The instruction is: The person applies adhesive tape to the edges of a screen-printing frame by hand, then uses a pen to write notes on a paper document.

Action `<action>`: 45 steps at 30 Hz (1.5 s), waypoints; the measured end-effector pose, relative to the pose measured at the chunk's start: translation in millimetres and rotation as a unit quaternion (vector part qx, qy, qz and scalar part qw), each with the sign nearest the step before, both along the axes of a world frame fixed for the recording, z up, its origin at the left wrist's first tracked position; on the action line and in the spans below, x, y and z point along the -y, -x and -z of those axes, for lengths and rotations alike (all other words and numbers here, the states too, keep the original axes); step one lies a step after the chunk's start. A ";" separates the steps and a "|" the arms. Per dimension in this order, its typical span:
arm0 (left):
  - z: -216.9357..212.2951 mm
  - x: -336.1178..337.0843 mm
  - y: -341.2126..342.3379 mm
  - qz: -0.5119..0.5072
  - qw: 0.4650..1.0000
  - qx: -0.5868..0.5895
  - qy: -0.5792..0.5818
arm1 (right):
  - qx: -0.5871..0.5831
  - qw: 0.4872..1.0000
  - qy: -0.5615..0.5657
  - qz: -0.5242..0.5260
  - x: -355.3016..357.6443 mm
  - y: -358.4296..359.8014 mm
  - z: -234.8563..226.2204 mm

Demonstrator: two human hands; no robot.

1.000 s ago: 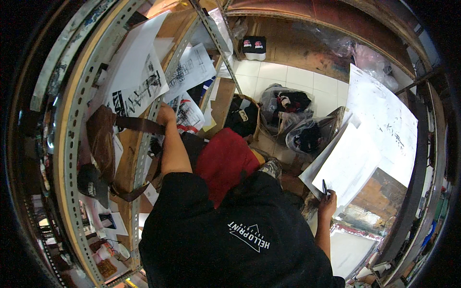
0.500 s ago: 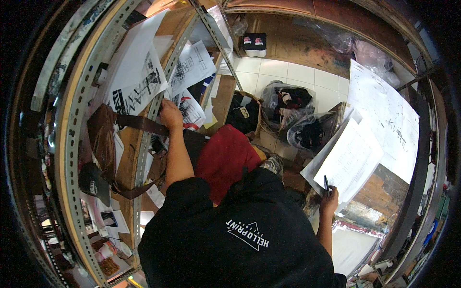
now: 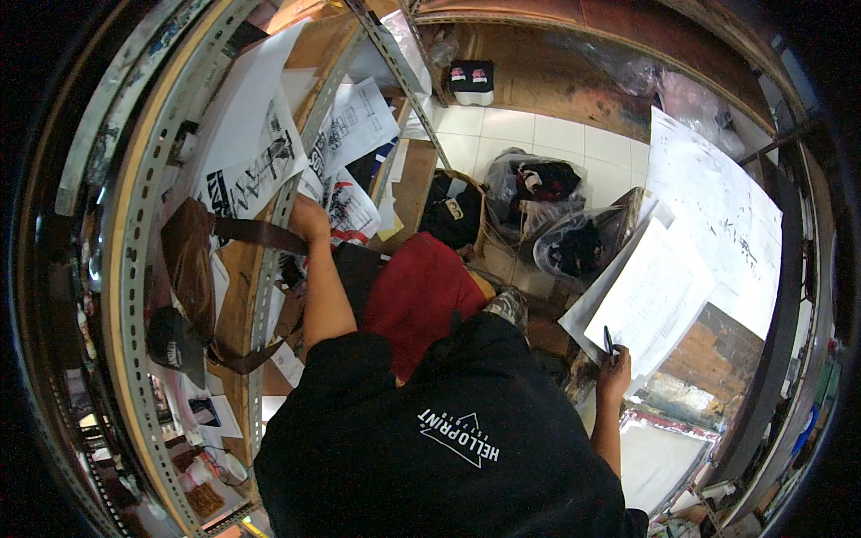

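My left hand [image 3: 309, 218] reaches to the slotted metal edge of the shelf rack [image 3: 279, 235]. Its fingers are turned away and partly hidden against the rail, so what they grip, if anything, does not show. Beside that hand, a white sheet with black print [image 3: 260, 161] lies on the upper shelf, and another sheet with red and black print [image 3: 352, 212] lies lower down. On the right, my right hand [image 3: 615, 369] is closed around a dark pen [image 3: 608, 341], which points up over the lower edge of a white paper sheet [image 3: 652, 278].
A brown strap bag [image 3: 190, 269] hangs at the rack, with a dark cap [image 3: 170, 341] below. Clear plastic bags of dark cloth [image 3: 536, 184] sit on the tiled floor [image 3: 560, 134]. A large marked white sheet [image 3: 717, 215] covers the right-hand table [image 3: 717, 363].
My left hand has shifted slightly left and down along the shelf edge. The right hand keeps the pen at the paper's edge, with barely any movement.
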State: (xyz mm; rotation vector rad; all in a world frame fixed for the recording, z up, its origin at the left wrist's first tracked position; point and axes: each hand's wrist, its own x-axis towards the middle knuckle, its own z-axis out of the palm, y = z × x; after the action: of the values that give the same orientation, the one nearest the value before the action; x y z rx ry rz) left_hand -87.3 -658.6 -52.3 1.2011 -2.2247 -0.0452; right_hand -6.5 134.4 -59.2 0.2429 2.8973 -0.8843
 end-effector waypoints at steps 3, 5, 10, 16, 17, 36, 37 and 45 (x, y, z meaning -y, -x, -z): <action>13.7 28.1 3.8 -0.067 0.996 0.030 -0.050 | -0.007 1.000 0.000 0.002 1.1 -0.2 0.0; 23.4 23.3 14.8 -0.126 0.986 0.025 -0.109 | -0.010 1.000 -0.005 0.006 -0.7 -0.4 -0.3; 28.3 35.0 14.8 -0.128 0.973 -0.042 -0.186 | -0.003 1.000 0.015 0.008 4.2 2.3 -8.4; 37.1 49.4 11.7 -0.114 0.986 0.077 -0.089 | -0.022 1.000 0.006 0.002 -0.1 -0.2 -0.3; 39.5 52.9 11.0 -0.115 0.986 0.100 -0.068 | -0.022 1.000 0.009 0.002 -1.2 -0.3 1.1; 61.7 114.1 -19.4 -0.065 0.881 0.399 0.246 | 0.006 0.999 0.028 0.016 5.9 4.9 -6.3; 54.1 127.7 -21.7 -0.017 0.772 0.562 0.297 | 0.014 0.999 0.027 0.015 3.5 3.9 -2.8; 45.8 128.2 -6.1 -0.084 0.790 0.575 0.197 | 0.014 0.999 0.029 0.036 8.8 10.0 -12.0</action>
State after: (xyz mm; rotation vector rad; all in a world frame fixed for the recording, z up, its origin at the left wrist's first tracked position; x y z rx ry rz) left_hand -81.2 -786.8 -98.1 1.3210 -2.7963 1.5282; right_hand -16.5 125.6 -47.2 0.3536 2.8476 -0.9661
